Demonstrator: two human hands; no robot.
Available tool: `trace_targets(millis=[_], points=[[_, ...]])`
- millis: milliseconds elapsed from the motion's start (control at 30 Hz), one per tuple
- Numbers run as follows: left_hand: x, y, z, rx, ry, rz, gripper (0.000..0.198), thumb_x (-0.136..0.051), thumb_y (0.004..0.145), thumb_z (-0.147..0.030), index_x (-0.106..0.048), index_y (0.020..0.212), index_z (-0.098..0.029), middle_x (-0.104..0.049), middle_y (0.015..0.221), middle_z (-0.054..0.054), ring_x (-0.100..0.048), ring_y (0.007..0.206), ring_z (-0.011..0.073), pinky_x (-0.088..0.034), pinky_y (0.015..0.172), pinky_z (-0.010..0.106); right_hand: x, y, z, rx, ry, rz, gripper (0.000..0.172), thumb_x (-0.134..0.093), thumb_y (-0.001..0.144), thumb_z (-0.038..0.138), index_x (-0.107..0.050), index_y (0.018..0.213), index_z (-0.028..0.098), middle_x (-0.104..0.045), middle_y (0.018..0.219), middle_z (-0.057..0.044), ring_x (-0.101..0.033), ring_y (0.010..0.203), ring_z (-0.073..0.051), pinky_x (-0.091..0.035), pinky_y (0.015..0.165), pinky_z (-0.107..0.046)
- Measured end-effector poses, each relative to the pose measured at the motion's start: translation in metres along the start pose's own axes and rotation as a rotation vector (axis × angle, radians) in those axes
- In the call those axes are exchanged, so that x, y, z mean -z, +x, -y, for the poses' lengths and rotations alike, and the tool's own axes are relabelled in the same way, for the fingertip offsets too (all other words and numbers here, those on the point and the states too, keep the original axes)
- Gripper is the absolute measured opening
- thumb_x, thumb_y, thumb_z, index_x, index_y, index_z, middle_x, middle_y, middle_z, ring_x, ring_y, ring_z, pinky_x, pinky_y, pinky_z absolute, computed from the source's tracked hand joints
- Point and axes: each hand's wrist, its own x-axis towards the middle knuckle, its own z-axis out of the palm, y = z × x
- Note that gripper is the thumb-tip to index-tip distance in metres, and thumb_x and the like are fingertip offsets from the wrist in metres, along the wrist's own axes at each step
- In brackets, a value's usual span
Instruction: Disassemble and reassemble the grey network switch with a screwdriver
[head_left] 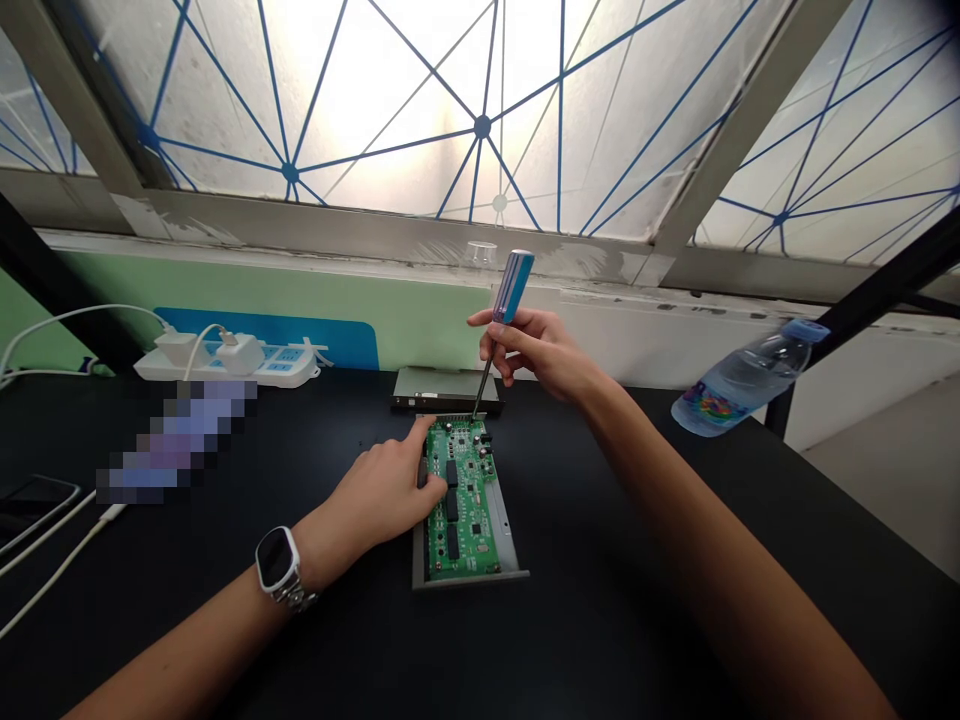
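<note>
A green circuit board (469,505) lies in a shallow grey metal case (506,535) on the black table. My left hand (390,485) holds the case and board from the left side, thumb on the board and index finger at the far left corner. Its other fingers are partly hidden. In my right hand (536,350) is a screwdriver (513,287) with a blue and clear striped handle, pinched near the base of the handle. The screwdriver tilts slightly, and its shaft reaches down to the board's far right corner. Whether the tip sits in a screw is too small to tell.
Behind the board lies a flat grey metal part (446,384) with a dark front. A white power strip (292,368) with plugs and cables stands at the back left. Phones (37,505) lie at left, one blurred out. A water bottle (750,380) leans at right.
</note>
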Motion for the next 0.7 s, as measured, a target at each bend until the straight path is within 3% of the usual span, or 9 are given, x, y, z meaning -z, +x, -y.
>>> trace_targets(millis=[167, 300, 500, 600, 700], points=[[0.0, -0.001, -0.001, 0.0, 0.007, -0.014, 0.073, -0.048, 0.088, -0.035, -0.031, 0.157, -0.017, -0.068, 0.07, 0.001, -0.068, 0.063, 0.0251, -0.036, 0.052, 0.031, -0.012, 0.003, -0.005, 0.017, -0.034, -0.17, 0.046, -0.083, 0.08, 0.051, -0.05, 0.096, 0.024, -0.071, 0.075, 0.001, -0.061, 0.045, -0.012, -0.054, 0.041, -0.026], [0.0, -0.001, -0.002, 0.007, 0.005, -0.022, 0.077, -0.048, 0.088, -0.034, -0.025, 0.16, -0.016, -0.068, 0.069, 0.0, -0.067, 0.063, 0.0256, -0.035, 0.052, 0.031, -0.019, 0.003, -0.002, 0.042, -0.125, -0.225, 0.049, -0.08, 0.081, 0.055, -0.042, 0.087, 0.026, -0.072, 0.073, 0.0, -0.065, 0.047, -0.015, -0.055, 0.042, -0.029], [0.0, 0.0, -0.002, 0.021, 0.01, -0.011, 0.082, -0.047, 0.09, -0.036, -0.017, 0.163, -0.014, -0.067, 0.069, 0.0, -0.065, 0.061, 0.0258, -0.035, 0.051, 0.031, -0.024, -0.003, 0.012, 0.131, -0.655, -0.463, 0.045, -0.076, 0.084, 0.052, -0.044, 0.068, 0.024, -0.061, 0.06, -0.001, -0.065, 0.052, -0.019, -0.049, 0.046, -0.032], [-0.001, 0.0, -0.002, 0.02, 0.019, -0.012, 0.08, -0.047, 0.089, -0.035, -0.02, 0.162, -0.014, -0.068, 0.069, 0.0, -0.065, 0.062, 0.0266, -0.034, 0.052, 0.031, -0.026, -0.005, 0.016, 0.178, -0.798, -0.462, 0.045, -0.073, 0.087, 0.049, -0.046, 0.064, 0.023, -0.058, 0.059, -0.002, -0.064, 0.056, -0.02, -0.047, 0.05, -0.033], [-0.001, 0.0, -0.001, 0.016, 0.03, -0.021, 0.081, -0.048, 0.088, -0.035, -0.021, 0.161, -0.014, -0.068, 0.07, 0.001, -0.066, 0.064, 0.0275, -0.033, 0.053, 0.031, -0.026, -0.005, 0.017, 0.17, -0.768, -0.39, 0.036, -0.071, 0.091, 0.045, -0.052, 0.07, 0.022, -0.06, 0.063, -0.003, -0.065, 0.061, -0.02, -0.049, 0.052, -0.033]])
